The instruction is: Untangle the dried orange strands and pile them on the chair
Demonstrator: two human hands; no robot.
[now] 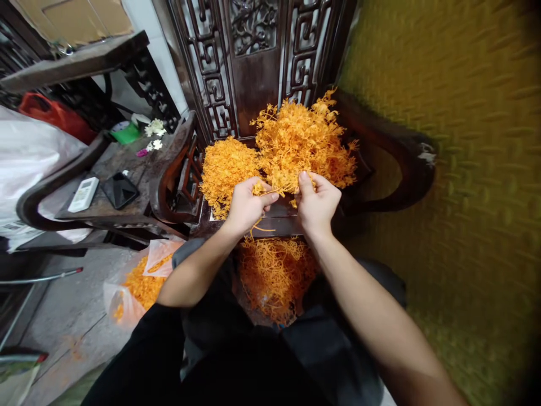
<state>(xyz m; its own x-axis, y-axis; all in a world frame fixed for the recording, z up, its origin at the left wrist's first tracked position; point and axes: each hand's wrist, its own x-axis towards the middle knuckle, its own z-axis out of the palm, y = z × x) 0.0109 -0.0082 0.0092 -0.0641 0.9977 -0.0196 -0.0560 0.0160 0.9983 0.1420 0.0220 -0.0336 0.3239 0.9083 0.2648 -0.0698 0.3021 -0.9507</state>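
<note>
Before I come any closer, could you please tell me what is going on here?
The person's left hand and right hand pinch an orange sprig between them. A smaller orange heap and a larger orange heap sit on the dark chair; tangled orange stems lie below, between the knees.

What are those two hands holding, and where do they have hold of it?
A small orange sprig: the left hand pinches its left end and the right hand its right, each between thumb and fingers.
</note>
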